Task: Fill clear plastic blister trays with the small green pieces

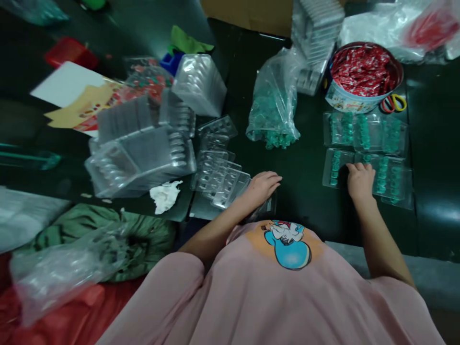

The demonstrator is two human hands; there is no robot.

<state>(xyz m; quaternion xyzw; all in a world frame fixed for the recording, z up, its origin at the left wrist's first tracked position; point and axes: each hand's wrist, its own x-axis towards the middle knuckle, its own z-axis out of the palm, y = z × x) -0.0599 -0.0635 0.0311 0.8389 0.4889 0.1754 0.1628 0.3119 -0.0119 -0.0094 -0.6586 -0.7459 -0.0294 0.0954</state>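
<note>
My left hand [265, 185] is open near the table's front edge, its fingers stretched to the right. Beneath its palm and wrist lies a clear plastic tray [268, 207], partly hidden by the arm. My right hand [361, 182] is at the right, fingers bent down onto a clear blister tray holding green pieces [367, 157]; the hand covers most of that tray. Beside it lie other filled trays, one with a green row [335, 167] to the left and one [395, 184] to the right. A clear bag of green pieces [273, 112] lies ahead, its mouth toward me.
Empty clear trays [224, 179] overlap left of my left hand, beside tall tray stacks [140, 158]. Farther right stand a round tin of red wrapped items [362, 72], scissors [398, 103] and another tray stack [316, 38]. A crumpled white tissue [165, 196] lies at the left edge.
</note>
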